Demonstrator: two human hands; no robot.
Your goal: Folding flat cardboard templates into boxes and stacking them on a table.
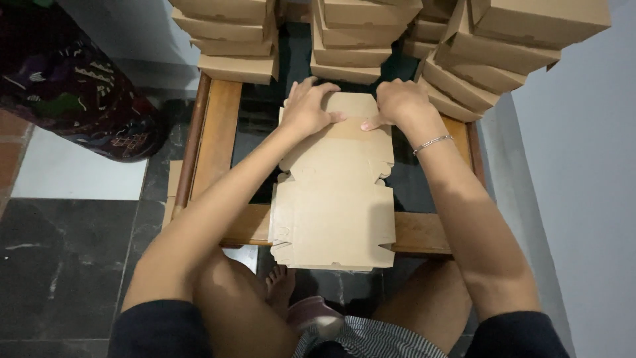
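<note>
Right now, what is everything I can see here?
Flat cardboard box blank: one, brown, lying on the table, near end hanging over the front edge.
Folded boxes: several stacks, brown, along the table's far side.
Table: one, wooden frame with dark top.
Floor: dark and white tiles.
Patterned cloth: one, dark, many-coloured, upper left.
Bracelet: one, silver, on the right wrist.
Left hand: pressing the blank's far flap.
Right hand: pressing the same flap.
</note>
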